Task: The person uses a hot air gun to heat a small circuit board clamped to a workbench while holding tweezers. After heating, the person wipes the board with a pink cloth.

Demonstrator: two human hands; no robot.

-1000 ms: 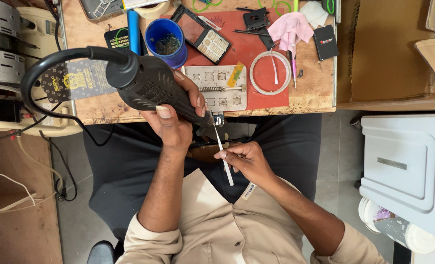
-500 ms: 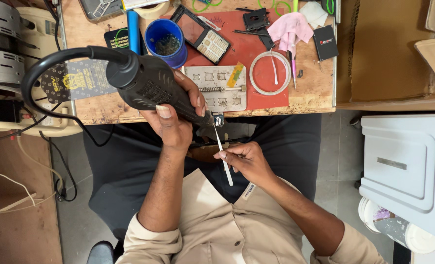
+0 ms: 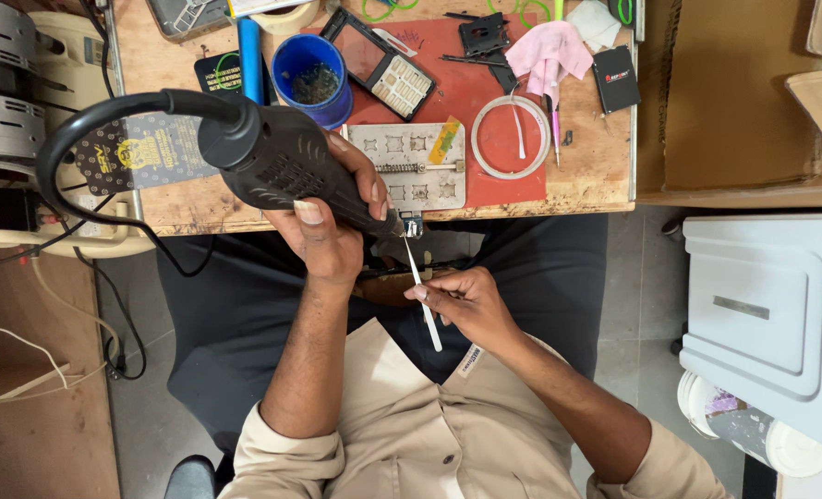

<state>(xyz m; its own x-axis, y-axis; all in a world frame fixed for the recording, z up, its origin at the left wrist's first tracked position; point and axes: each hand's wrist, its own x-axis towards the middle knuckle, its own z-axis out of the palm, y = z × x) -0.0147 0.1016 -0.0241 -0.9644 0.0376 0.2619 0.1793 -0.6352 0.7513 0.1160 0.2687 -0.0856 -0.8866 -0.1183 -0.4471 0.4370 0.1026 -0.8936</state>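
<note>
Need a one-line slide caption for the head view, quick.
Left hand grips a black corded rotary tool against a thin white stick held by the right hand, below a cluttered wooden workbench.

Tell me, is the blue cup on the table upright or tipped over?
Upright. The blue cup stands on the table, its open mouth facing the camera.

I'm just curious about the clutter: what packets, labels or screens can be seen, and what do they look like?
Handset: bench top, dark screen, pale keypad.
Black box: right of red mat, small, flat.
Dark card: bench left, gold pattern.
Black tag: beside blue cup, rounded, green ring.
Collar label: shirt, small, white.
</note>
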